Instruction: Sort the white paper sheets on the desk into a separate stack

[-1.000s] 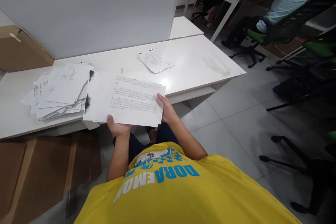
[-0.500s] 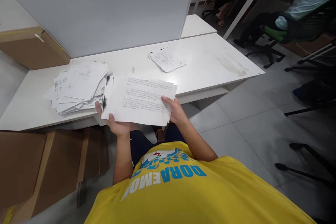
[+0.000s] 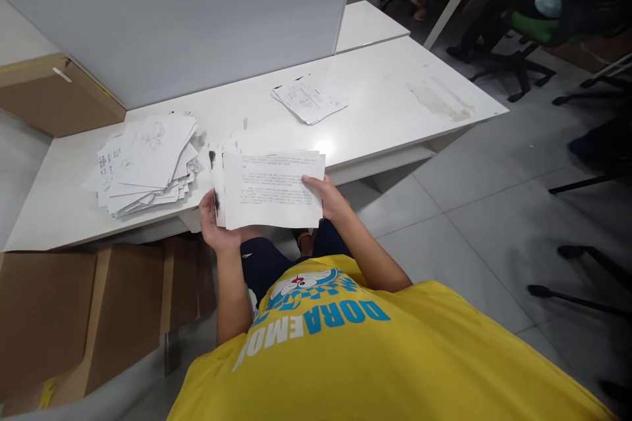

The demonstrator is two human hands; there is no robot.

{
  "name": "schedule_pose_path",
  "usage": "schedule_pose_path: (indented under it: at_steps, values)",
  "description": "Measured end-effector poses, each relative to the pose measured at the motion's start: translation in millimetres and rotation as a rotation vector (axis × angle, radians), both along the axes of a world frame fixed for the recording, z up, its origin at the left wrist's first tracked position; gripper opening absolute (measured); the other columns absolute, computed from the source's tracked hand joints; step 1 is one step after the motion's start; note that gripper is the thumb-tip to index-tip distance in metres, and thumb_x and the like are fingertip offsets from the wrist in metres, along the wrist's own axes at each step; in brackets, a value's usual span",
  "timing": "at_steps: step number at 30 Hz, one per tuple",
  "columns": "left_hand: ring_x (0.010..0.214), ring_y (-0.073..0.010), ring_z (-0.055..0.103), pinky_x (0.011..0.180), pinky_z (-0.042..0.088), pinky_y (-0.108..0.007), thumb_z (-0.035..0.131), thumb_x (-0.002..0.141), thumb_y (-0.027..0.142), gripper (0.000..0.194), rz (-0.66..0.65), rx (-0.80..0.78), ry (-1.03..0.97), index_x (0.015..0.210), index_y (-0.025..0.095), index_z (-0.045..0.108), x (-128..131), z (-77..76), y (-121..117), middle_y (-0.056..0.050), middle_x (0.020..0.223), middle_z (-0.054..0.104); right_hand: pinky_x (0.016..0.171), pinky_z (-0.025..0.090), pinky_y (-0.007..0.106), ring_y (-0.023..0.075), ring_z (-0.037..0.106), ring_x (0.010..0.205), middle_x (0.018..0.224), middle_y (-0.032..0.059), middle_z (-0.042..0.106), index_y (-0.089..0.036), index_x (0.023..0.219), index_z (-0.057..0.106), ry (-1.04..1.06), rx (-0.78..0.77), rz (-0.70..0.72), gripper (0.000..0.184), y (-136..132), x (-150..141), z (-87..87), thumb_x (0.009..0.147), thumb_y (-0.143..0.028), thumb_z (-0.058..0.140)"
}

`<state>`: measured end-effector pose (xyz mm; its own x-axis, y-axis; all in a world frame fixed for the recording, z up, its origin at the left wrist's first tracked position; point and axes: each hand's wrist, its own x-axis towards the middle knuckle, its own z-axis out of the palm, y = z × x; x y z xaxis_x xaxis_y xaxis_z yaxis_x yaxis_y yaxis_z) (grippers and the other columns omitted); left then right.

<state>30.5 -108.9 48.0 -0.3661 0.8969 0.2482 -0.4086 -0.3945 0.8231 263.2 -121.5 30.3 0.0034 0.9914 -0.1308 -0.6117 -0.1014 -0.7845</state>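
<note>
your left hand (image 3: 213, 227) and right hand (image 3: 330, 199) each keep a closed grip on a sheaf of papers (image 3: 271, 189), just off the table's (image 3: 375, 112) near edge. on the table, a loose pile (image 3: 143, 163) lies left, a small stack (image 3: 308, 99) farther back.

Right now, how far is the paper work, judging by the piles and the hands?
Looks done: a small stack lies at the back of the white table. In hand: the left hand and right hand grip a sheaf of printed sheets. Possibly left: the loose pile, fanned and uneven.
</note>
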Motion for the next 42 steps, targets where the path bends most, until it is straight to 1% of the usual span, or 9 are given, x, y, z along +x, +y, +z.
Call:
schedule_pose_path:
  at_steps: [4,6,9,11,15,24,34,38,42]
  values:
    - [0.108,-0.0201,0.065,0.099,0.049,-0.031,0.068,0.08,0.055,0.036,-0.134,-0.056,0.066,0.095,0.022,0.067,-17.7,-4.9,-0.7,-0.003,0.106,0.071,0.091,0.06,0.047,0.032,0.069,0.108,0.115,0.0086,0.074,-0.022,0.118,0.064,-0.017,0.021,0.027,0.053,5.3,12.2,-14.2,0.071,-0.039,0.082]
    - [0.113,-0.02,0.064,0.099,0.049,-0.03,0.076,0.076,0.05,0.04,-0.218,-0.109,0.141,0.105,0.025,0.065,-23.2,-6.3,-3.2,-0.004,0.115,0.07,0.09,0.06,0.046,0.0318,0.07,0.105,0.113,0.0087,0.074,-0.021,0.114,0.066,-0.027,0.003,0.05,0.051,7.5,19.5,-21.7,0.069,-0.039,0.083]
    - [0.122,-0.0222,0.062,0.103,0.049,-0.031,0.08,0.073,0.048,0.062,-0.331,-0.225,0.208,0.128,0.028,0.057,-24.1,-8.6,-9.7,-0.005,0.129,0.066,0.09,0.06,0.046,0.0317,0.07,0.103,0.11,0.0095,0.075,-0.02,0.109,0.067,-0.052,-0.033,0.096,0.047,6.7,29.8,-31.4,0.069,-0.039,0.084]
    - [0.123,-0.0257,0.062,0.104,0.049,-0.032,0.082,0.072,0.048,0.069,-0.361,-0.292,0.24,0.133,0.026,0.056,-21.3,-12.0,-16.5,-0.008,0.133,0.065,0.09,0.059,0.046,0.0316,0.07,0.103,0.108,0.0097,0.075,-0.019,0.108,0.067,-0.065,-0.069,0.136,0.047,2.7,35.2,-36.3,0.068,-0.038,0.084]
    - [0.116,-0.0297,0.066,0.1,0.054,-0.036,0.083,0.07,0.045,0.064,-0.377,-0.421,0.266,0.125,0.022,0.062,-13.6,-26.7,-34.8,-0.01,0.124,0.071,0.088,0.06,0.045,0.0314,0.071,0.099,0.103,0.0091,0.076,-0.018,0.105,0.068,-0.053,-0.162,0.2,0.045,-13.3,41.1,-46.3,0.067,-0.037,0.084]
    - [0.108,-0.0314,0.069,0.091,0.058,-0.038,0.089,0.058,0.048,0.062,-0.39,-0.693,0.337,0.108,0.017,0.07,-5.1,-77.6,-66.1,-0.011,0.112,0.075,0.09,0.059,0.041,0.0298,0.071,0.104,0.099,0.0091,0.078,-0.016,0.109,0.067,0.053,-0.312,0.287,0.042,-57.6,33.6,-78.0,0.074,-0.038,0.077]
    - [0.083,-0.0303,0.075,0.076,0.063,-0.038,0.092,0.045,0.049,0.056,-0.309,-0.865,0.201,0.084,0.013,0.072,-14.4,-97.5,-83.2,-0.01,0.083,0.078,0.086,0.061,0.038,0.0268,0.074,0.091,0.102,0.0083,0.078,-0.016,0.102,0.07,0.056,-0.391,0.232,0.037,-92.6,46.6,-104.7,0.069,-0.03,0.078]
    - [0.085,-0.0309,0.075,0.078,0.063,-0.038,0.09,0.051,0.038,0.048,-0.308,-0.934,0.145,0.087,0.013,0.072,-6.9,-110.2,-86.7,-0.01,0.084,0.078,0.086,0.061,0.038,0.0261,0.074,0.09,0.102,0.0089,0.078,-0.016,0.102,0.069,0.039,-0.419,0.243,0.034,-94.1,41.1,-110.2,0.071,-0.027,0.076]
    - [0.093,-0.0312,0.075,0.087,0.062,-0.041,0.087,0.059,0.035,0.046,-0.36,-0.896,0.112,0.097,0.015,0.07,-0.6,-120.0,-88.8,-0.011,0.097,0.078,0.088,0.061,0.039,0.0264,0.074,0.093,0.104,0.0087,0.078,-0.016,0.104,0.069,0.048,-0.408,0.263,0.036,-91.0,36.2,-111.9,0.071,-0.028,0.078]
